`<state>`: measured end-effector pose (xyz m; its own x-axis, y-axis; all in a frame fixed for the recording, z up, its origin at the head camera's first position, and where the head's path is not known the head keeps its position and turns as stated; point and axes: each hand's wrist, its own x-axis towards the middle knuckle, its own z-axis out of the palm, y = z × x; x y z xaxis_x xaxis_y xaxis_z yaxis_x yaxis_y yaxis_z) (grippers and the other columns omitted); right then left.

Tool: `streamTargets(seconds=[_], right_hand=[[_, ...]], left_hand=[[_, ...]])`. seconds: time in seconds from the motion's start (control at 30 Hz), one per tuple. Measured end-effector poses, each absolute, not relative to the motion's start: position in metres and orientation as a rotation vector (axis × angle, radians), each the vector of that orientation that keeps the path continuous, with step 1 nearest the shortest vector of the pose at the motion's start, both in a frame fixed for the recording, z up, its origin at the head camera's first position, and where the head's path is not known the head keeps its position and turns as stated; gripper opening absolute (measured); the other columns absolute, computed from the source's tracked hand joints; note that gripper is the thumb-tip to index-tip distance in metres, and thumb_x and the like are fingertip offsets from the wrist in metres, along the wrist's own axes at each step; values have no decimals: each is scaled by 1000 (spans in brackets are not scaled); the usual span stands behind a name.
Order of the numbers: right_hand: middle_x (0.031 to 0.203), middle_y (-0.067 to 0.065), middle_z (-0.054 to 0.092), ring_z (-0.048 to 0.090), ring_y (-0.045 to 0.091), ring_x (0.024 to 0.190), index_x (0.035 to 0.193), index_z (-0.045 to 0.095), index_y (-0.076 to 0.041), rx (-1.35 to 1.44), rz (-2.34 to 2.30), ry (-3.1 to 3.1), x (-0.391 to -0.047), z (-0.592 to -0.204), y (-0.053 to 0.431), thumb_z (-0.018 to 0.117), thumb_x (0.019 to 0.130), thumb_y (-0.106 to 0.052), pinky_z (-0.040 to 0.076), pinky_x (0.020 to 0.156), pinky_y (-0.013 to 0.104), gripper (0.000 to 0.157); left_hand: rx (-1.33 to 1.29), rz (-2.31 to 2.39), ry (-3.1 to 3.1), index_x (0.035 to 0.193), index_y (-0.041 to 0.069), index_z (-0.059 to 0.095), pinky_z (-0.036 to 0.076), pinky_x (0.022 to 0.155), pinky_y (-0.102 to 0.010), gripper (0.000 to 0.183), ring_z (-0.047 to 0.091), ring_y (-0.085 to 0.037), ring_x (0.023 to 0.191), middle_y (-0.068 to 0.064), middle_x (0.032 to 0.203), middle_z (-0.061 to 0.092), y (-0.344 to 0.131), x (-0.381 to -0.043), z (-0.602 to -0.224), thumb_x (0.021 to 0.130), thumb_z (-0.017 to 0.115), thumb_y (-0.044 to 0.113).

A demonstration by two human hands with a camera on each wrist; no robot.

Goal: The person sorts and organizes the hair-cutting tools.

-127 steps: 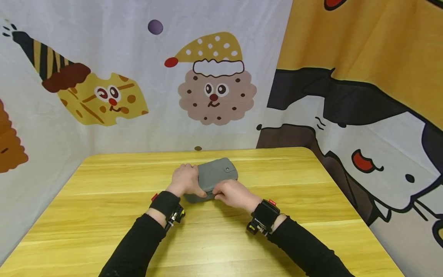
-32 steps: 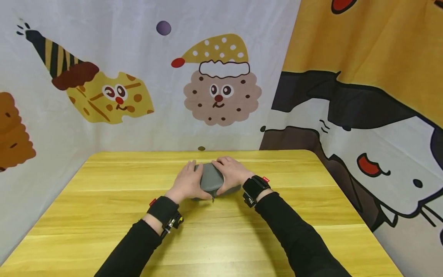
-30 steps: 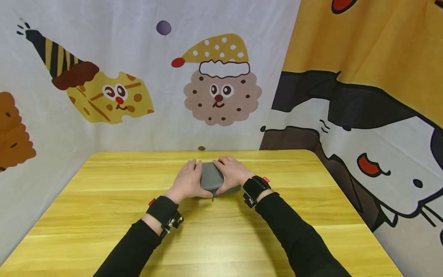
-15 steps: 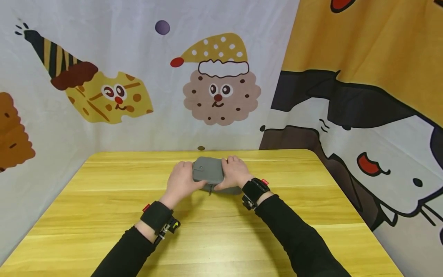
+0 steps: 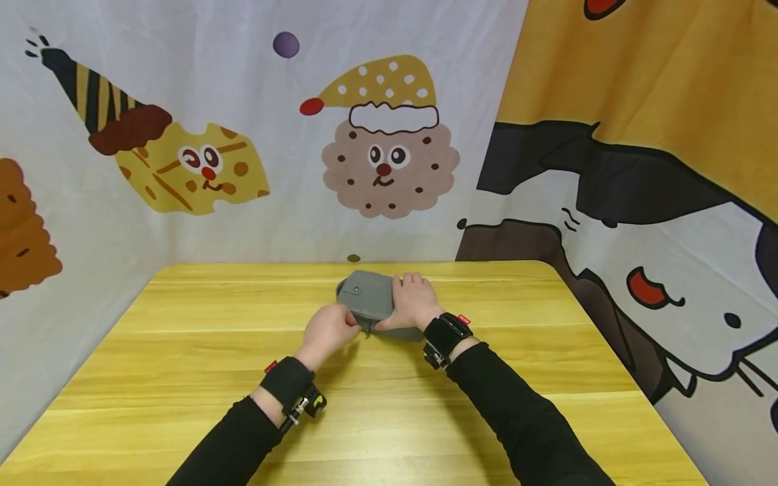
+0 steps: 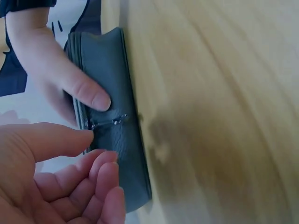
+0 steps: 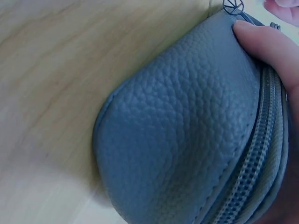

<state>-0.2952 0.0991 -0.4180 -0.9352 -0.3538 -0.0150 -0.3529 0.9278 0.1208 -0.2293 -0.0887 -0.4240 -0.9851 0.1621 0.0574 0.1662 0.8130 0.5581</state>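
A grey pebbled-leather zippered pouch (image 5: 372, 297) sits toward the back of the table, its snap button (image 5: 356, 289) on the left part of the top. My right hand (image 5: 415, 302) grips its right side, thumb on the front face and fingers over the top. In the right wrist view the zipper teeth (image 7: 258, 149) run along the upper edge. A dark metal zipper pull (image 6: 115, 121) hangs down the front face, just below the right thumb. My left hand (image 5: 328, 335) is close before it with loosely curled fingers, a gap showing between thumb and forefinger.
The wooden table (image 5: 389, 418) reaches back to a hanging white cloth (image 5: 243, 236) printed with cartoon food. On the right, another printed cloth (image 5: 668, 283) hangs close along the table's edge. Black camera straps (image 5: 288, 383) circle both wrists.
The pouch has been turned so that its snap lies left instead of right. My left hand has let go of its left side and come down to the front; my right hand keeps its grip.
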Motion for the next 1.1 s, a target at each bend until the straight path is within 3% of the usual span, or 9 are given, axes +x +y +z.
streamTargets(seconds=[0.17,0.33,0.73,1.1], right_hand=[[134,20,48,45,34,122,149,38,-3,562,-201,-3083,-295,-417,99,69,63,-82,41,103,46,121],[135,20,48,45,34,122,149,38,-2,560,-208,-3083,-295,-416,98,69,63,-83,42,102,46,121],[136,19,48,44,33,122,151,36,-3,545,-255,-3106,-295,-415,97,68,64,-83,41,102,46,122],[138,20,46,42,35,126,151,35,-2,546,-244,-3119,-294,-414,98,67,65,-83,40,104,47,122]], left_hand=[[-265,-891,-3006,64,12,71,45,57,-29,21,51,-12,55,6,61,59,-84,-230,-429,84,74,12],[-245,-902,-3024,69,12,76,50,59,-32,16,56,-12,56,6,62,63,-80,-231,-432,85,73,11],[-189,-917,-3032,63,13,74,42,49,-26,21,53,-12,51,6,55,59,-72,-234,-439,83,78,18],[-245,-854,-2981,60,15,71,37,49,-24,22,48,-11,50,7,56,58,-70,-239,-444,80,74,9]])
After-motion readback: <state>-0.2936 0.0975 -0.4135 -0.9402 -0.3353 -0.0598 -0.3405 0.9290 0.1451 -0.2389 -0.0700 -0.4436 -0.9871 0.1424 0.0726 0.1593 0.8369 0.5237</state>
